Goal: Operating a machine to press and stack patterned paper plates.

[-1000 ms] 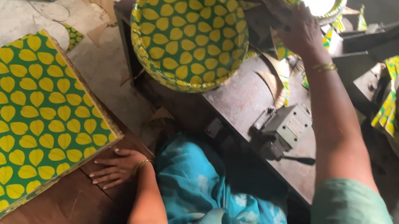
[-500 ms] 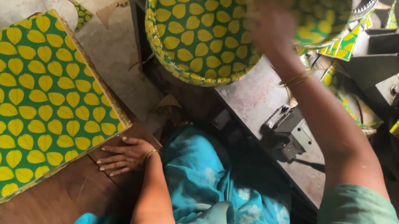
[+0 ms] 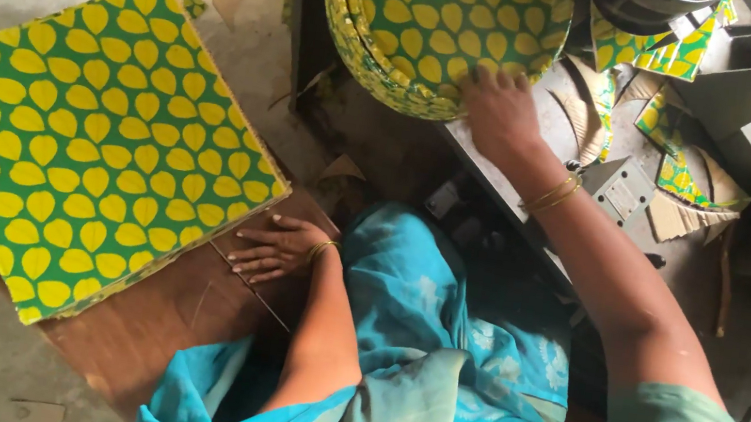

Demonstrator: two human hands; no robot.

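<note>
Sheets [image 3: 82,140] stacked at 9 o'clock run their long axis from 10 to 4; the left hand [image 3: 277,248] lies flat, fingers spread, at their right edge, gripping nothing. Bowls [image 3: 441,24] at 12 o'clock open toward 5, the right hand [image 3: 499,111] pressing loosely curled fingers on the rim. A nudge could tip that stack off the bench.
</note>
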